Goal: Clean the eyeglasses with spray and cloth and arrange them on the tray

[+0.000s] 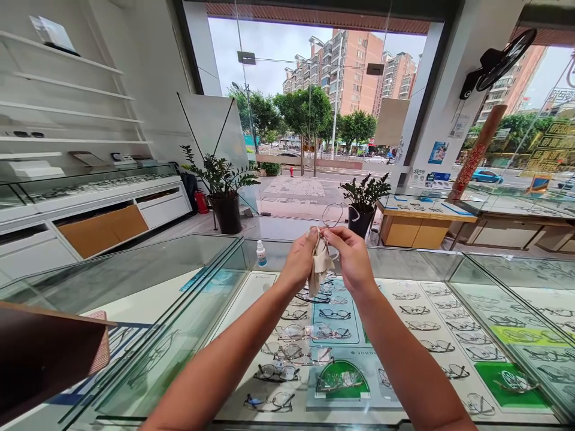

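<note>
Both my hands are raised together above a glass display counter (453, 266). My left hand (299, 258) is closed on a beige cleaning cloth (320, 264) that hangs down between the hands. My right hand (353, 256) pinches a thin-rimmed pair of glasses (335, 216), whose lens sticks up above the fingers. The cloth is wrapped against the lower part of the glasses. A small white spray bottle (261, 253) with a blue label stands on the counter just left of my left hand.
Under the glass lie several rows of spectacle frames (335, 313) on white and green trays. A brown board (45, 353) juts in at the lower left. Two potted plants (224, 191) stand on the floor beyond the counter, before a large window. White shelving (67, 108) lines the left wall.
</note>
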`<state>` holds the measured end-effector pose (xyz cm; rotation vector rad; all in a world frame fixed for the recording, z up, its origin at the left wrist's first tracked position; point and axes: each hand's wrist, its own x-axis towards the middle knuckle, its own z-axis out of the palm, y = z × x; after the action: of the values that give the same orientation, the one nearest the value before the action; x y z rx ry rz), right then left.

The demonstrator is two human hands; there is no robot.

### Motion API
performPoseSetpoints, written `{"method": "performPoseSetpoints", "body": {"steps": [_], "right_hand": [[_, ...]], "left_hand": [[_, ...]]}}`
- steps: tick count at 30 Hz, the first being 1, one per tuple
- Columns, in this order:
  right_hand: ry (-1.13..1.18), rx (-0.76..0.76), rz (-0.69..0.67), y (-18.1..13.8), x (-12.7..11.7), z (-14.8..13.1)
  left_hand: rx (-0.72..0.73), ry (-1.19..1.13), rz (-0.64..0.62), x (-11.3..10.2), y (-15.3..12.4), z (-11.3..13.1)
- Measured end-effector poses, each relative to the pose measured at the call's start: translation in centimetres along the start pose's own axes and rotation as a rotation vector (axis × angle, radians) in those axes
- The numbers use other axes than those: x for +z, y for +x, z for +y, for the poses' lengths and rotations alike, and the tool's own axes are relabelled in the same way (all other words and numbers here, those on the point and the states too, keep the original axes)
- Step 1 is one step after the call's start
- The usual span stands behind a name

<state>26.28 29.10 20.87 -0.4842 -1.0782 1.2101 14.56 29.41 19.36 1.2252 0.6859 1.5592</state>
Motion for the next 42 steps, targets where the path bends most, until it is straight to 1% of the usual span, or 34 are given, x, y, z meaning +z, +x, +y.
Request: {"method": "performPoseSetpoints", "body": {"steps": [2, 5, 8, 11, 13, 15, 18, 20, 23, 26, 28, 31, 34, 38, 42], "right_hand": [[0.022, 0.026, 0.013, 0.0, -0.1, -0.3], [0.074, 0.056, 0.025, 0.4, -0.6, -1.3], [0.074, 0.025, 0.024, 0.7, -1.3, -2.2], [0.032, 0.000, 0.003, 0.8, -1.8, -2.7], [0.016, 0.001, -0.004, 0.7, -1.9, -2.9], [0.012, 0.005, -0.011, 0.7, -2.0, -3.0], [0.008, 0.012, -0.041, 0.7, -2.0, -3.2], [-0.005, 0.017, -0.067, 0.6, -2.0, -3.2], [-0.036, 0.021, -0.092, 0.5, -1.8, -3.3], [-0.061, 0.025, -0.109, 0.3, -1.8, -3.4], [-0.069, 0.031, -0.128, 0.3, -1.8, -3.5], [-0.084, 0.038, -0.156, 0.2, -1.8, -3.5], [-0.114, 0.038, -0.171, 0.3, -1.9, -3.5], [-0.122, 0.035, -0.181, 0.3, -1.9, -3.6], [-0.138, 0.022, -0.185, 0.5, -2.1, -3.7]], "left_hand": [[-0.041, -0.005, -0.029, -0.4, 0.3, 0.3], [-0.083, 0.045, -0.054, -1.7, 1.0, 1.0], [-0.050, 0.208, -0.048, -3.4, 1.9, 1.5], [0.032, 0.460, -0.038, -5.2, 2.9, 1.6], [0.103, 0.684, 0.027, -6.4, 3.5, 1.5], [0.147, 0.885, 0.127, -7.6, 4.0, 1.4], [0.134, 1.076, 0.260, -9.2, 4.7, 1.2], [0.112, 1.189, 0.323, -10.1, 5.1, 1.0], [0.087, 1.357, 0.369, -11.3, 5.6, 0.2], [0.029, 1.515, 0.367, -12.4, 6.0, -1.1], [-0.018, 1.581, 0.354, -12.9, 6.3, -2.1], [-0.054, 1.605, 0.337, -13.3, 6.4, -3.1], [-0.036, 1.610, 0.334, -13.1, 6.4, -3.2], [0.114, 1.529, 0.341, -11.9, 6.1, -1.9], [0.309, 1.383, 0.330, -9.9, 5.2, 0.0]]}}
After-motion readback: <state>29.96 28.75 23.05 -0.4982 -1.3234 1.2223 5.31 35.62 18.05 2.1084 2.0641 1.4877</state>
